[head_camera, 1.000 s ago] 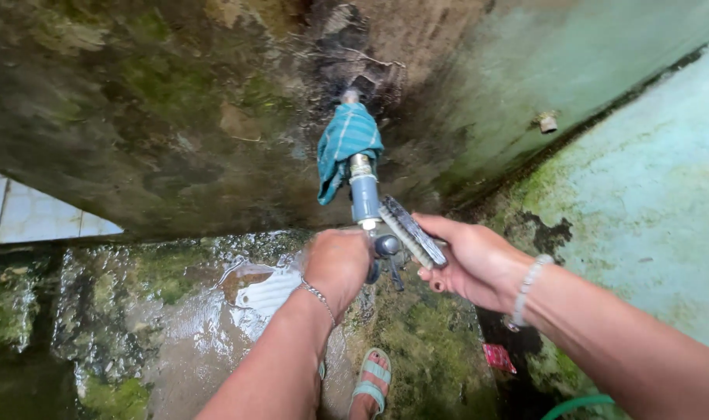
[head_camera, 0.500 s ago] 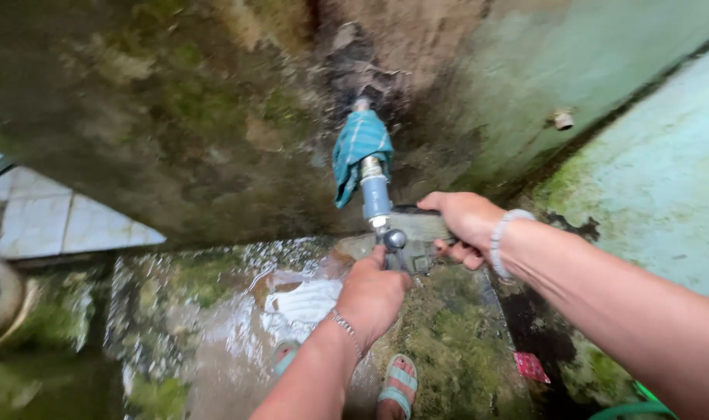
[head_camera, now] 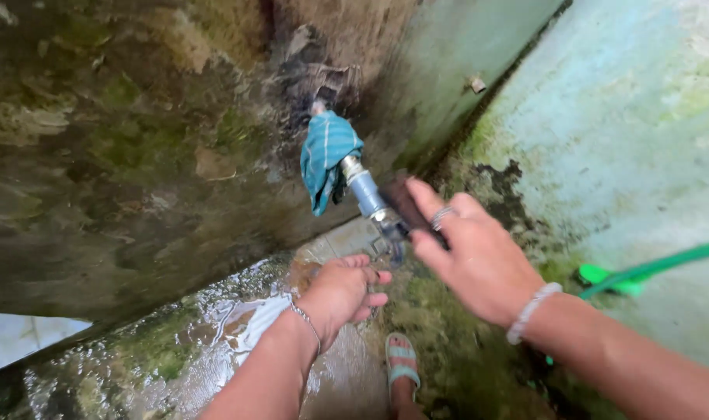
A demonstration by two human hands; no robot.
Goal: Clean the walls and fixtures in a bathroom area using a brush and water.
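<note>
A blue-grey tap (head_camera: 366,196) sticks out of a mossy, stained wall, with a teal cloth (head_camera: 325,155) wrapped around its upper end. My right hand (head_camera: 471,253) is just right of the tap and holds a dark scrub brush (head_camera: 403,200) against the tap's lower end, the brush mostly hidden by my fingers. My left hand (head_camera: 344,288) hangs just below the tap's spout, fingers loosely curled and apart, with nothing in it. Both wrists wear thin bracelets.
The floor (head_camera: 230,334) below is wet and green with moss. A green hose (head_camera: 658,264) crosses the right side along a pale, stained wall. My foot in a teal sandal (head_camera: 402,365) stands under the hands. A small pipe stub (head_camera: 476,84) juts from the wall.
My left hand has let go of the tap handle and dropped below the spout. My right hand has shifted with the brush to the tap's lower end. The view has tilted.
</note>
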